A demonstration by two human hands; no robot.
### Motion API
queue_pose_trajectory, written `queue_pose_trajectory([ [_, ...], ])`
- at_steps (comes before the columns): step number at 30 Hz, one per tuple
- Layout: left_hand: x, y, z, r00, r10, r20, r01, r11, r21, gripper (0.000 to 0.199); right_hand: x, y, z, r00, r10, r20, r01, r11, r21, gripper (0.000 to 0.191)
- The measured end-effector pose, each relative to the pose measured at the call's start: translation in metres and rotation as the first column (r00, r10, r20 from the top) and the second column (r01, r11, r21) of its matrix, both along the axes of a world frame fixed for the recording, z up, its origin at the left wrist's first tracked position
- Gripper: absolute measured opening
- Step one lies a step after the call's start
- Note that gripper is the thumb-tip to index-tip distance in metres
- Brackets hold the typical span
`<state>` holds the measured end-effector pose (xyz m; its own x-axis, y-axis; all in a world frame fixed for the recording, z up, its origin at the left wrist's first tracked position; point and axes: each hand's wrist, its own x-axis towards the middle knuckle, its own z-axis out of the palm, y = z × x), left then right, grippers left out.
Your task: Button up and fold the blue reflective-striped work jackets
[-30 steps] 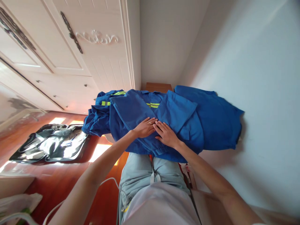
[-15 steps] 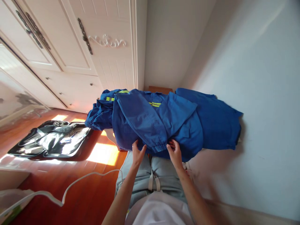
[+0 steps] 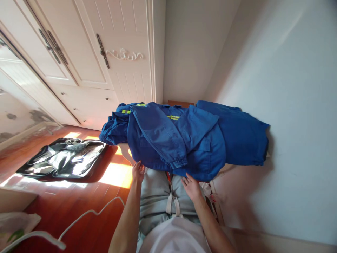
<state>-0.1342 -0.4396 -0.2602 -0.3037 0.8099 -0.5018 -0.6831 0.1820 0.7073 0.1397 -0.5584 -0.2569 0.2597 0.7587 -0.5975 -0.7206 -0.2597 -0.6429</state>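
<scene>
A blue work jacket [image 3: 155,130] with yellow reflective strips lies in front of me, its two sleeves folded across the body and one elastic cuff near the hem. My left hand [image 3: 138,172] is at the jacket's lower left edge, fingers loosely bent and apart; whether it touches the cloth is hard to see. Just below the hem, right of the middle, my right hand [image 3: 191,187] is open with its fingers spread, the tips close to the cloth. Neither hand visibly grips anything.
More blue clothing is bunched [image 3: 114,128] at the left, and a flat folded blue garment [image 3: 244,137] lies at the right. An open black suitcase [image 3: 89,172] rests on the wooden floor. A white cable [image 3: 89,211] runs nearby. Wardrobe [image 3: 129,75] and wall [image 3: 295,147] enclose the spot.
Both hands have left the area beside the cuff. The left moved outward to the jacket's lower left edge; the right dropped below the hem and spread its fingers. The sleeves stay folded.
</scene>
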Motion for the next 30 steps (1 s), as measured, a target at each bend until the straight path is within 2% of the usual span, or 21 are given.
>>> queue_pose_trajectory([
  [3,-0.007,-0.014,0.002,0.998,0.041,0.057,-0.043,0.999,0.033,0.012,-0.003,0.008,-0.001,0.990,-0.118,-0.082,0.121,0.992,0.040,0.013],
  [7,-0.018,-0.039,0.002,0.997,0.041,0.072,-0.043,0.999,0.033,0.014,-0.007,0.003,0.001,0.972,-0.199,-0.124,0.205,0.978,0.037,0.017],
  [10,-0.031,-0.056,-0.001,0.996,0.068,-0.058,-0.068,0.998,-0.006,0.026,-0.017,-0.008,0.002,0.966,-0.241,-0.090,0.244,0.969,0.025,0.022],
  [13,-0.041,-0.069,-0.001,0.978,0.112,-0.177,-0.103,0.993,0.057,0.037,-0.028,-0.017,0.004,0.954,-0.300,-0.015,0.300,0.954,0.010,0.025],
  [15,-0.042,-0.074,0.004,0.976,0.165,-0.141,-0.150,0.982,0.116,0.035,-0.032,-0.021,0.006,0.937,-0.349,0.030,0.349,0.937,0.000,0.024],
  [18,-0.039,-0.077,0.019,0.974,0.227,0.018,-0.227,0.960,0.165,0.023,-0.033,-0.027,0.010,0.923,-0.381,0.046,0.382,0.924,-0.012,0.021],
  [20,-0.035,-0.078,0.029,0.965,0.221,0.140,-0.244,0.952,0.184,0.023,-0.033,-0.033,0.014,0.934,-0.356,0.025,0.356,0.934,-0.008,0.020],
  [23,-0.031,-0.081,0.036,0.946,0.133,0.295,-0.211,0.945,0.249,0.029,-0.032,-0.048,0.014,0.962,-0.271,-0.022,0.271,0.962,-0.005,0.017],
  [27,-0.031,-0.084,0.031,0.885,-0.007,0.465,-0.126,0.959,0.254,0.024,-0.034,-0.062,0.003,0.974,-0.083,-0.212,0.077,0.996,-0.039,0.021],
  [30,-0.034,-0.084,0.027,0.839,-0.088,0.537,-0.055,0.968,0.243,0.022,-0.048,-0.052,-0.009,0.945,0.049,-0.324,-0.049,0.999,0.008,0.013],
])
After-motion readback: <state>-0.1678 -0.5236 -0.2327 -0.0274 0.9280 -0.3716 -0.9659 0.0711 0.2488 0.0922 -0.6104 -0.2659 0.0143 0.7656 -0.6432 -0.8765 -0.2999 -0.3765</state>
